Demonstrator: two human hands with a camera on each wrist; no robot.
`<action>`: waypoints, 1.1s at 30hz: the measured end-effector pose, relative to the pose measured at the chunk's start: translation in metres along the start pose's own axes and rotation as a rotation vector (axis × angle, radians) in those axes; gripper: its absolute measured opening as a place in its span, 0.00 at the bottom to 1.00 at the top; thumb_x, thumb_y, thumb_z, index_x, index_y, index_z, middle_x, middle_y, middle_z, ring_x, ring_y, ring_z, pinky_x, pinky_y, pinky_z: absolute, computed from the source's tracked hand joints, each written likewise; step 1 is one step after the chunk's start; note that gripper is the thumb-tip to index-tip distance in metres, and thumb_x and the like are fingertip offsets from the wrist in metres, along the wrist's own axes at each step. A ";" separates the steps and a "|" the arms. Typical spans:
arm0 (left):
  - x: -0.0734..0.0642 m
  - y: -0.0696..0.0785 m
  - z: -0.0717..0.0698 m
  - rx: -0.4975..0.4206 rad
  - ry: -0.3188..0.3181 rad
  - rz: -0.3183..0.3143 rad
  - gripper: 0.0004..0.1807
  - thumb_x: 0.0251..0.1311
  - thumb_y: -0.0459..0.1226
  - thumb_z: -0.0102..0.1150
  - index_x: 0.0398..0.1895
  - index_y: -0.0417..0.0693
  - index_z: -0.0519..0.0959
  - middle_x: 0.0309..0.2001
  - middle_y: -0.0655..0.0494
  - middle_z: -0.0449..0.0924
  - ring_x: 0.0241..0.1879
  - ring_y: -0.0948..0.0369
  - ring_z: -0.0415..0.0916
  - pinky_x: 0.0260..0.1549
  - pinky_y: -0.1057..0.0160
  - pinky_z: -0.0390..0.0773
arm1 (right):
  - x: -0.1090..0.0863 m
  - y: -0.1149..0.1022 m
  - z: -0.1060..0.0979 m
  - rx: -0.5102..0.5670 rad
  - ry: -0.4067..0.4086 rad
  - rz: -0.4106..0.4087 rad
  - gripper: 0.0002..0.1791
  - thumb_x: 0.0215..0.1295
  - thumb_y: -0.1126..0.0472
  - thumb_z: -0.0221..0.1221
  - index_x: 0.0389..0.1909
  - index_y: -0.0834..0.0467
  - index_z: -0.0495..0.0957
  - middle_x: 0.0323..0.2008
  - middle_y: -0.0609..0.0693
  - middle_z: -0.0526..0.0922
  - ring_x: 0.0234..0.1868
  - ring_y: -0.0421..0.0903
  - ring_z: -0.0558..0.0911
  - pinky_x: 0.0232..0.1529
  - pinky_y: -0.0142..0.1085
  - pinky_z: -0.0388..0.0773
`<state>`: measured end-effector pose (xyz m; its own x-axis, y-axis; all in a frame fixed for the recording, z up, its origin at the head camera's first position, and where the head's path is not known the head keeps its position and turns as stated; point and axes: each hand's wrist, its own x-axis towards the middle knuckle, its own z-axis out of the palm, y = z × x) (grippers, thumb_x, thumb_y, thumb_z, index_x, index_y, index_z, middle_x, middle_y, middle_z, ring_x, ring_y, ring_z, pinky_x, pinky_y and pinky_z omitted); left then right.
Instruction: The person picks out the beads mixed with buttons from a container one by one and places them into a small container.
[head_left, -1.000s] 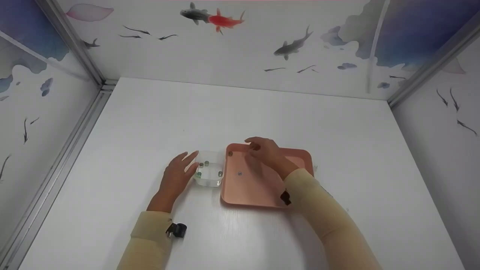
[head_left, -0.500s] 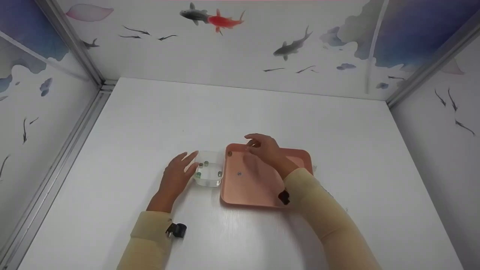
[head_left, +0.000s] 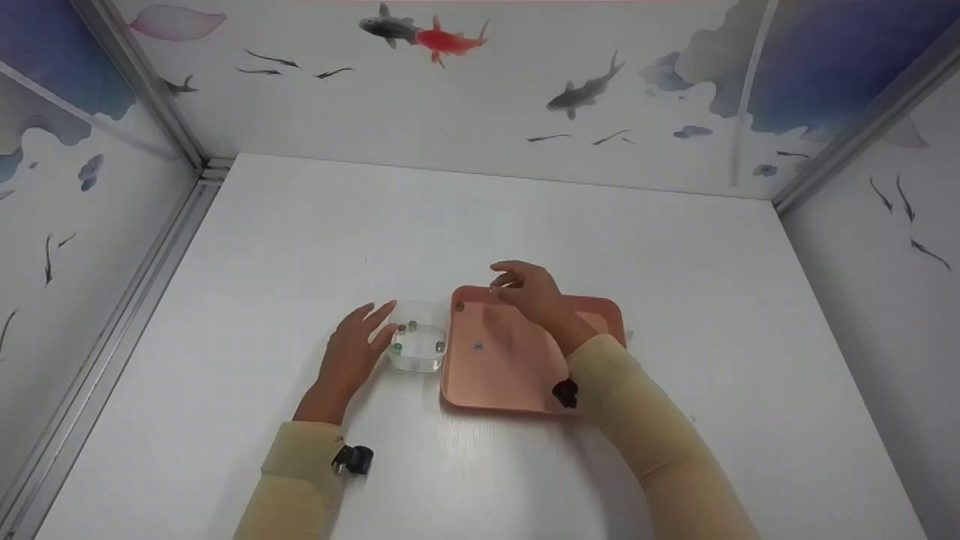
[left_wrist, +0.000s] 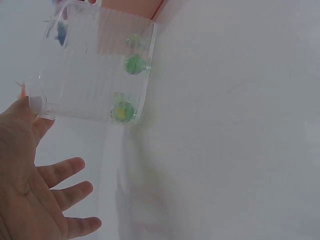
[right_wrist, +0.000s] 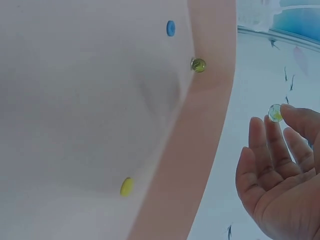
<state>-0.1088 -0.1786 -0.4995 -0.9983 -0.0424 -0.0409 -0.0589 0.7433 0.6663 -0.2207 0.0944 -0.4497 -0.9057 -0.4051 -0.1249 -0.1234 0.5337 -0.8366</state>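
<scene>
My right hand (head_left: 531,294) pinches a clear glass marble with a yellow-green core (right_wrist: 275,113) between thumb and fingertip, over the far rim of the orange tray (head_left: 517,382). Its remaining fingers are loosely bent in the right wrist view. My left hand (head_left: 355,346) is at the left side of a clear plastic box (head_left: 417,366), thumb and forefinger right at its edge, other fingers spread free. Several green marbles (left_wrist: 134,64) lie along the box's bottom. On the tray are a greenish marble (right_wrist: 198,65) by the wall, a small blue piece (right_wrist: 171,28) and a yellow one (right_wrist: 126,186).
The box stands close against the tray's left side on a white table (head_left: 480,480). Panels with painted fish (head_left: 585,90) surround the table at the back and both sides. Black wrist cameras sit on both sleeves.
My right hand has risen slightly and moved away toward the tray's far edge, with the marble held at its fingertips. The left hand, box and tray have stayed in place.
</scene>
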 end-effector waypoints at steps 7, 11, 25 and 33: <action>-0.001 0.000 0.000 0.008 0.008 0.012 0.26 0.72 0.47 0.48 0.70 0.53 0.66 0.69 0.38 0.62 0.69 0.39 0.56 0.65 0.36 0.56 | -0.002 -0.004 0.001 0.058 0.016 0.007 0.23 0.68 0.66 0.58 0.64 0.60 0.72 0.46 0.58 0.83 0.51 0.53 0.81 0.52 0.43 0.79; 0.000 0.000 0.000 0.011 0.005 0.015 0.26 0.72 0.47 0.48 0.71 0.52 0.66 0.69 0.37 0.61 0.69 0.39 0.56 0.65 0.37 0.56 | -0.005 -0.007 0.002 0.086 0.025 -0.027 0.23 0.68 0.67 0.58 0.63 0.62 0.72 0.47 0.60 0.83 0.51 0.55 0.81 0.52 0.44 0.79; 0.001 -0.001 0.000 0.010 -0.006 0.006 0.26 0.72 0.47 0.47 0.71 0.53 0.65 0.70 0.37 0.61 0.70 0.39 0.56 0.65 0.36 0.56 | -0.013 -0.016 0.009 0.165 0.050 -0.026 0.22 0.67 0.67 0.58 0.62 0.62 0.73 0.47 0.59 0.82 0.51 0.54 0.81 0.52 0.43 0.79; 0.001 0.001 0.000 0.000 -0.005 -0.010 0.26 0.72 0.48 0.48 0.71 0.56 0.65 0.70 0.38 0.61 0.69 0.40 0.56 0.65 0.38 0.57 | -0.016 -0.019 0.018 0.203 0.049 -0.010 0.21 0.66 0.66 0.60 0.60 0.61 0.75 0.45 0.56 0.82 0.50 0.52 0.81 0.50 0.41 0.79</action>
<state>-0.1095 -0.1781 -0.4990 -0.9976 -0.0459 -0.0513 -0.0684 0.7428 0.6660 -0.1966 0.0779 -0.4416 -0.9242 -0.3702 -0.0937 -0.0530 0.3673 -0.9286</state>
